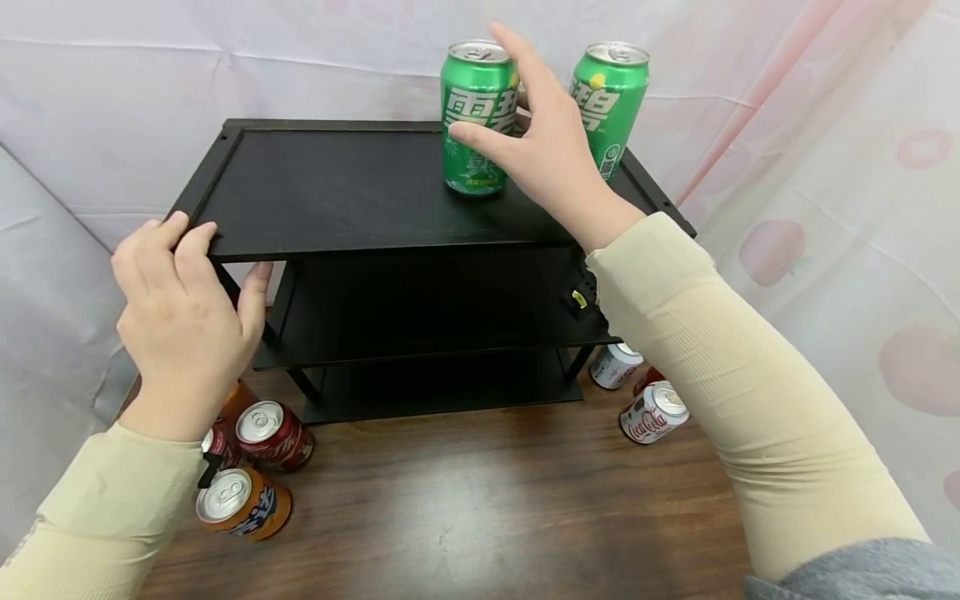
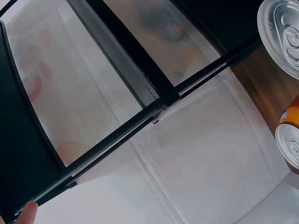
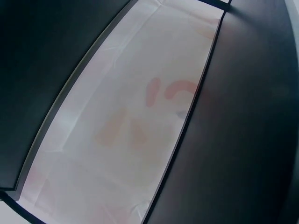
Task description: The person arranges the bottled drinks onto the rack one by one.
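Observation:
A black three-tier rack (image 1: pixel 322 183) stands on the wooden table. My left hand (image 1: pixel 183 308) grips its front left corner, fingers over the top board and thumb below the edge. In the left wrist view one fingertip (image 2: pixel 29 212) shows at the rack's frame. A green soda can (image 1: pixel 461 162) stands upright on the top board. Around its right side, my right hand (image 1: pixel 551 142) has thumb and index finger spread wide, the thumb across its front. Behind that wrist is a second green soda can (image 1: pixel 622 104), partly hidden. The right wrist view shows only rack boards (image 3: pixel 243 116) and cloth.
Left of the rack stand a dark red cola can (image 1: pixel 281 442), an orange soda can (image 1: pixel 262 508) and others partly hidden. White cola cans (image 1: pixel 645 421) stand at the right. A small black item with a yellow-green mark (image 1: pixel 579 298) is by the middle board. Pale cloth (image 1: pixel 337 67) hangs behind.

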Tool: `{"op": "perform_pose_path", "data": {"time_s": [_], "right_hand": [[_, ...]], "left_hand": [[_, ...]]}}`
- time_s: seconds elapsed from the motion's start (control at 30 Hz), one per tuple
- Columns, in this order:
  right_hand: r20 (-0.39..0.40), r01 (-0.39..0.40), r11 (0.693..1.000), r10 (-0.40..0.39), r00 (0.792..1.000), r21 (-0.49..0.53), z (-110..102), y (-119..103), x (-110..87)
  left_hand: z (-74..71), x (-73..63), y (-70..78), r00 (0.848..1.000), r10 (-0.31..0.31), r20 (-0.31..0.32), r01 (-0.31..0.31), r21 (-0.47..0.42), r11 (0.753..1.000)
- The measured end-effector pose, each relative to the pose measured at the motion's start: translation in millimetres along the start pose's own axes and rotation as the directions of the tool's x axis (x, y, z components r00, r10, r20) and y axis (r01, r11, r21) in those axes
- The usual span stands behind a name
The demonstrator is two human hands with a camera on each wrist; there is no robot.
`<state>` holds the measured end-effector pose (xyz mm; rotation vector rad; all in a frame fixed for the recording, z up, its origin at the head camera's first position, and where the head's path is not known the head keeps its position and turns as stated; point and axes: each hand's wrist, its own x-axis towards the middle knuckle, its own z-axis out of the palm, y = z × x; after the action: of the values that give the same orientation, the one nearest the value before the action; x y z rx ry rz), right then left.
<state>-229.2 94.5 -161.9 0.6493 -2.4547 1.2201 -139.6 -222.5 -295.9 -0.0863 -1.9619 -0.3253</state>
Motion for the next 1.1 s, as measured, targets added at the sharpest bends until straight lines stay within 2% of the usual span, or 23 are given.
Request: {"op": "perform_pose_path", "data": {"time_s": [0.23,0.63,0.93,1.1], "right_hand": [[-0.017,-0.019,0.999,0.019,1.0,0.032,-9,4,-14.1],[-0.062,0.01,1.0,-0.01,0.998,-0.001,-17,14,-38.2],[-0.076,0.093,0.993,-0.098,0.992,-0.074,-21,18,-54.5],[-0.116,0.113,0.99,-0.123,0.986,-0.09,-22,19,-64.5]], "left_hand": [[-0.3,-0.5,-1.5,1.0,-0.007,0.003,0.007,-0.004,1.0],[-0.9,-0.8,-2.0,1.0,-0.007,-0.003,0.007,-0.003,1.0],[1.1,-0.2,-0.7,1.0,-0.007,-0.015,0.007,-0.001,1.0],[1.6,0.0,-0.5,1.0,-0.005,-0.019,0.005,-0.001,1.0]]}}
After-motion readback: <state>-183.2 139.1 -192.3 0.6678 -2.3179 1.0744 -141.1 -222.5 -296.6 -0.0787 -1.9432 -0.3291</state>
